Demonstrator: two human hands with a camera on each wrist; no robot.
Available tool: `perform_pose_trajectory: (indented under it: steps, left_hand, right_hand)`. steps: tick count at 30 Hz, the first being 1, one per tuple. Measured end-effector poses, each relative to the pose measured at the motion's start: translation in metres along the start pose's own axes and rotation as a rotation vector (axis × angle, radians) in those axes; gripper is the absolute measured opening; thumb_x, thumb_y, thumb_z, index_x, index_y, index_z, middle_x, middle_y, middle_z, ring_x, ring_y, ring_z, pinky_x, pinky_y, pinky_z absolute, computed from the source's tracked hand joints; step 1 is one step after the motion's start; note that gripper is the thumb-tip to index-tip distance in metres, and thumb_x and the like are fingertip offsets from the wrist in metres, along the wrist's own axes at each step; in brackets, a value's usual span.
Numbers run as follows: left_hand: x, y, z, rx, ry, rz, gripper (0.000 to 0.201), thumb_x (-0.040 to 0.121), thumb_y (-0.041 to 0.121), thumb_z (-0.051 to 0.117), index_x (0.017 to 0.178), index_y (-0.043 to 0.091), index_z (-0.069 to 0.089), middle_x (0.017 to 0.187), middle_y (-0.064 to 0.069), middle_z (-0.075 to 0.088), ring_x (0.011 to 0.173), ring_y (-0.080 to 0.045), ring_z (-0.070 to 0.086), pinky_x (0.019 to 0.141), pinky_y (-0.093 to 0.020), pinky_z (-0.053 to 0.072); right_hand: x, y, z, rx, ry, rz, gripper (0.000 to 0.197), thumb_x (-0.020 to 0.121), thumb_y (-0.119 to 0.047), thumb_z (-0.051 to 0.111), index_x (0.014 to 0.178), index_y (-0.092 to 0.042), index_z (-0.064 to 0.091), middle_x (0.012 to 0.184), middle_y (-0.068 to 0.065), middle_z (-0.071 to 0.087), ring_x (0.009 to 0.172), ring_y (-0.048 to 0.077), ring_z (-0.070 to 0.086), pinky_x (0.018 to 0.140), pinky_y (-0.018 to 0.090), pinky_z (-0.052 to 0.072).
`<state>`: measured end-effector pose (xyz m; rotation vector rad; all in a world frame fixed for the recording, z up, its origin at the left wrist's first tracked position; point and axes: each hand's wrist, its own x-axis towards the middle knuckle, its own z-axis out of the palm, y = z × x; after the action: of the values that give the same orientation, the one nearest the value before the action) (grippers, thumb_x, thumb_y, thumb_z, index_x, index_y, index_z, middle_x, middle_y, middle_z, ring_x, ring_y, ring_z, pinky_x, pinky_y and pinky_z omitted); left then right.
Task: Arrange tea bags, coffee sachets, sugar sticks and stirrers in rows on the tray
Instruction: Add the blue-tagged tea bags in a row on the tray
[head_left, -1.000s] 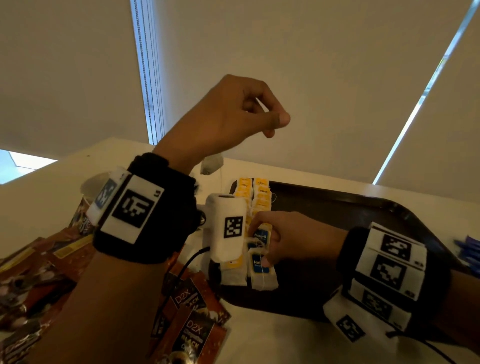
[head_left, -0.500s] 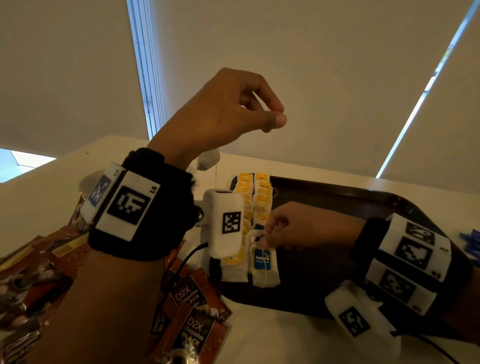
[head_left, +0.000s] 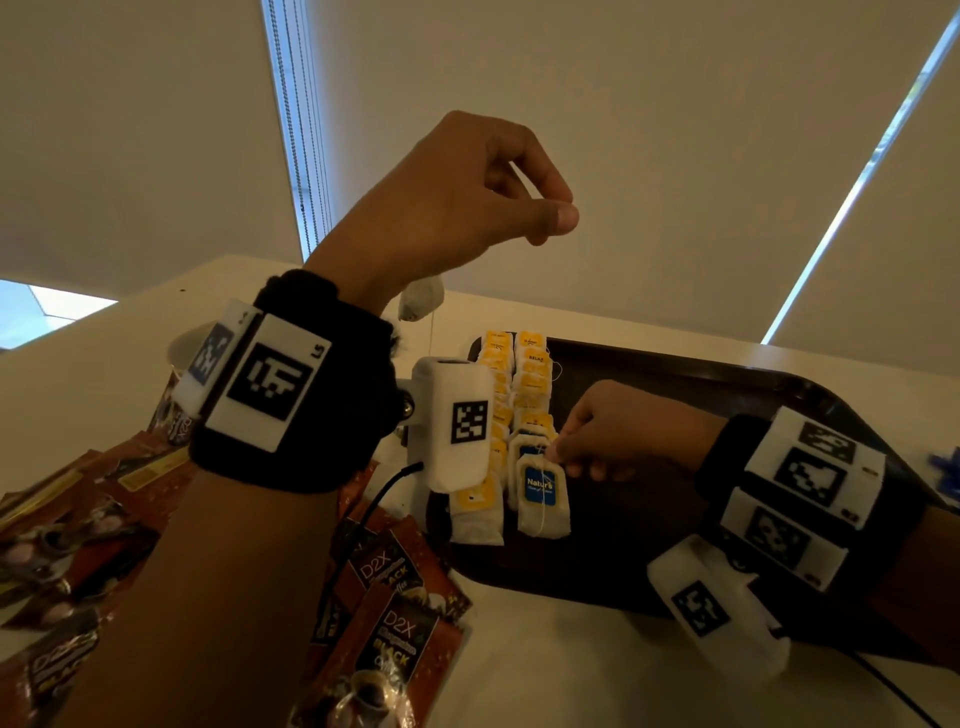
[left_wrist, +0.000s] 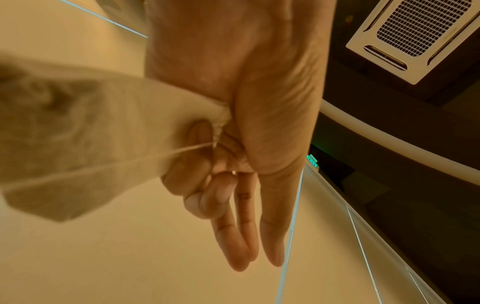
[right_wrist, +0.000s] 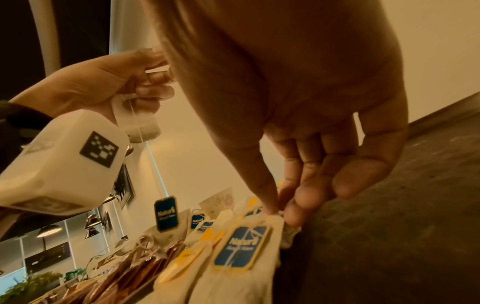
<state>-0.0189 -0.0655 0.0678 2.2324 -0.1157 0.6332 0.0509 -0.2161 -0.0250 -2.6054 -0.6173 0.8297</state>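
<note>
My left hand is raised above the table and grips the top of a white tea bag. The bag hangs under the hand, and its string drops to a blue tag. On the dark tray lie two rows of tea bags, mostly yellow-tagged. My right hand rests low on the tray. Its thumb and forefinger pinch the top corner of the nearest blue-tagged tea bag, also visible in the right wrist view.
Brown coffee sachets lie heaped on the white table left of the tray. A paper cup stands behind my left wrist. Some blue items lie past the tray's right edge. The tray's right half is bare.
My right hand has slid back to the right off the blue-tagged tea bag, uncovering its tag, and now pinches its top. My left hand has risen slightly with the hanging bag.
</note>
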Motion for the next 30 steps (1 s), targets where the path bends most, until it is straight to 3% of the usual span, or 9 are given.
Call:
perform_pose_trajectory:
  steps: [4,6,8,14,17,20,23,26,30]
  left_hand:
    - [-0.001,0.000,0.000,-0.010,-0.006,-0.005,0.023,0.085,0.031,0.068,0.103,0.016,0.068,0.077,0.010,0.068,0.068,0.004,0.060,0.054,-0.003,0.042]
    - [-0.001,0.000,0.001,-0.009,-0.015,-0.005,0.024,0.085,0.032,0.068,0.103,0.015,0.068,0.077,0.008,0.068,0.069,0.002,0.060,0.055,-0.004,0.043]
    - [-0.001,0.000,0.002,0.001,-0.024,-0.007,0.025,0.085,0.032,0.068,0.104,0.015,0.068,0.077,0.009,0.068,0.070,0.003,0.060,0.055,-0.003,0.043]
    - [-0.001,0.001,0.003,0.016,-0.044,-0.007,0.026,0.085,0.033,0.068,0.104,0.017,0.067,0.078,0.009,0.068,0.072,0.002,0.062,0.056,-0.002,0.043]
    - [-0.001,0.000,0.003,0.019,-0.051,-0.013,0.026,0.085,0.033,0.068,0.104,0.016,0.067,0.079,0.009,0.069,0.071,0.003,0.061,0.056,-0.002,0.042]
    - [-0.001,0.000,0.003,0.012,-0.047,-0.019,0.027,0.086,0.034,0.066,0.105,0.014,0.067,0.080,0.007,0.070,0.066,0.002,0.060,0.054,-0.003,0.042]
    - [-0.002,0.001,0.004,-0.052,-0.041,-0.030,0.028,0.090,0.035,0.060,0.104,0.011,0.066,0.083,-0.002,0.071,0.050,0.004,0.054,0.045,-0.005,0.037]
    - [-0.003,0.002,0.006,-0.135,-0.046,-0.040,0.033,0.094,0.041,0.053,0.102,0.014,0.068,0.084,-0.005,0.072,0.046,-0.001,0.045,0.042,-0.010,0.032]
    - [-0.003,0.005,0.011,-0.240,-0.051,-0.071,0.040,0.097,0.049,0.041,0.102,0.021,0.068,0.082,-0.002,0.071,0.052,-0.006,0.040,0.044,-0.016,0.030]
  right_hand:
    - [-0.006,0.000,-0.001,-0.024,-0.088,0.001,0.015,0.088,-0.030,0.061,0.091,-0.016,0.061,0.067,-0.004,0.062,0.053,0.005,0.052,0.050,0.016,0.043]
    - [-0.011,0.000,-0.002,-0.037,-0.147,0.009,0.015,0.087,-0.026,0.062,0.096,-0.015,0.058,0.071,-0.002,0.064,0.055,0.005,0.055,0.050,0.016,0.044]
    - [-0.016,-0.001,0.000,-0.031,-0.177,-0.002,0.013,0.087,-0.020,0.064,0.092,-0.018,0.052,0.073,0.000,0.064,0.056,0.005,0.056,0.054,0.017,0.045]
    - [-0.018,-0.002,0.007,0.038,-0.177,-0.053,0.036,0.084,-0.009,0.066,0.107,-0.019,0.040,0.074,0.001,0.065,0.056,0.006,0.058,0.054,0.018,0.045]
    - [-0.020,-0.001,0.011,0.043,-0.181,-0.066,0.037,0.083,-0.009,0.068,0.110,-0.017,0.043,0.074,0.001,0.065,0.057,0.006,0.058,0.055,0.018,0.045]
    - [-0.024,-0.003,0.008,0.009,-0.170,-0.071,0.025,0.084,-0.015,0.067,0.101,-0.017,0.048,0.076,0.001,0.064,0.057,0.006,0.056,0.054,0.018,0.044]
    - [-0.030,-0.008,-0.006,-0.057,0.003,-0.143,0.028,0.083,-0.029,0.067,0.100,-0.021,0.046,0.085,-0.001,0.061,0.066,0.008,0.057,0.057,0.019,0.046]
    - [-0.042,-0.015,-0.026,0.115,0.162,-0.267,0.046,0.073,-0.046,0.070,0.108,-0.024,0.050,0.101,-0.001,0.063,0.088,0.012,0.064,0.075,0.028,0.054]
    - [-0.057,-0.022,-0.034,0.342,0.104,-0.416,0.083,0.047,-0.057,0.068,0.124,-0.035,0.048,0.117,-0.007,0.060,0.103,0.010,0.061,0.085,0.029,0.054]
